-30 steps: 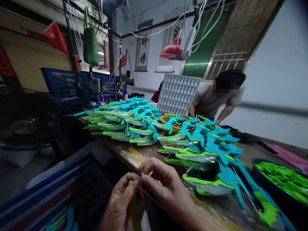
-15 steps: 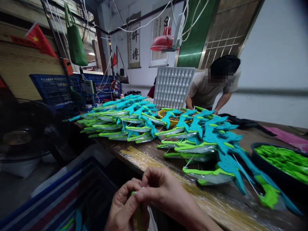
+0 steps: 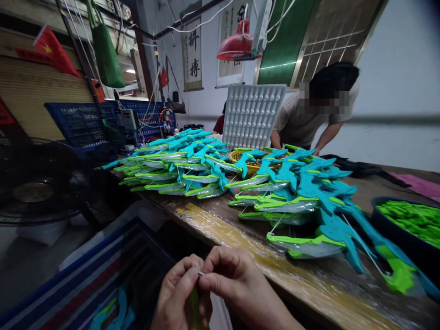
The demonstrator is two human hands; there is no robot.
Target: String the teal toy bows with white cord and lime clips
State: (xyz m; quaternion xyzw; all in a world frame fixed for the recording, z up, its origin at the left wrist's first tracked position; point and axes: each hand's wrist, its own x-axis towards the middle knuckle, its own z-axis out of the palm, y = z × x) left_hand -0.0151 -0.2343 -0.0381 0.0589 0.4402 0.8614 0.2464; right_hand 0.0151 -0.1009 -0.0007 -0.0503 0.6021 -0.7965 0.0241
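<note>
Green strip (image 3: 194,300) in hands (image 3: 237,288), off table (image 3: 309,284)

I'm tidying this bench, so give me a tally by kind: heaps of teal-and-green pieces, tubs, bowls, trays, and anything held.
Heaps of teal-and-green pieces: 2
Dark tub of green parts: 1
Yellow bowl: 1
White moulded tray: 1
Held green piece: 1
Total: 6
</note>
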